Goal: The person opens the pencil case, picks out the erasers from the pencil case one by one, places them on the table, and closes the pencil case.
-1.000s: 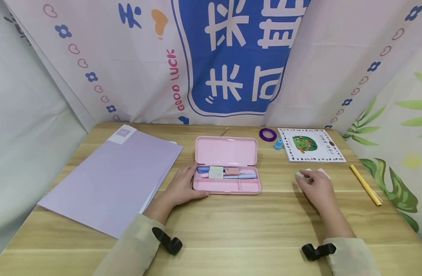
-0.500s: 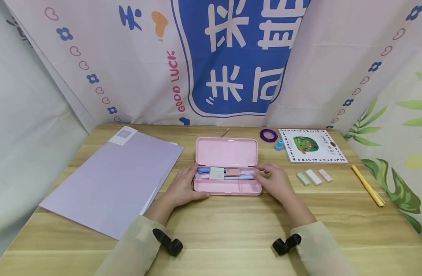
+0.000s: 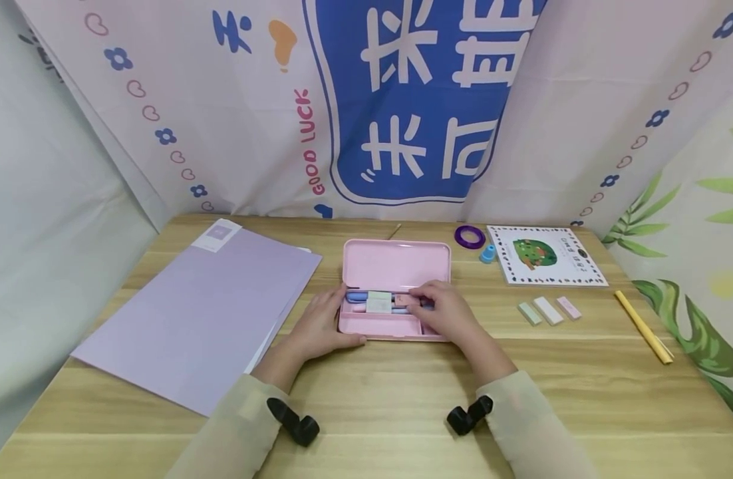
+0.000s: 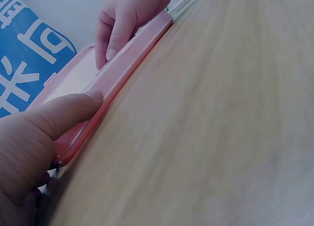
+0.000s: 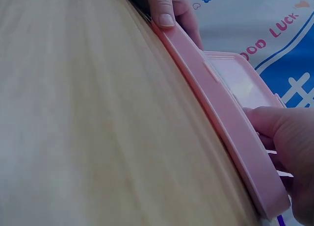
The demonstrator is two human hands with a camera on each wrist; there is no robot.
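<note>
A pink pencil case (image 3: 381, 324) lies on the table with its lid (image 3: 396, 265) raised at the back. My left hand (image 3: 318, 326) holds its left end, the thumb along the front wall, as the left wrist view also shows. Inside are blue and pink pens (image 3: 358, 297), with a pale green and white block (image 3: 378, 303) and a salmon eraser (image 3: 405, 300) on top. My right hand (image 3: 450, 313) reaches in from the right and pinches the salmon eraser at its right end. That hand covers the right part of the case.
Three small erasers, green (image 3: 529, 313), white (image 3: 549, 311) and pink (image 3: 569, 308), lie to the right. Behind them are a booklet (image 3: 546, 256), purple ring (image 3: 469, 237) and blue cap-like piece (image 3: 488, 254). A yellow roll (image 3: 643, 327) lies far right, a lilac folder (image 3: 205, 313) left.
My right hand has left the loose erasers on the right and come leftward to the pencil case, then further in to the salmon eraser. My left hand has stayed on the case.
</note>
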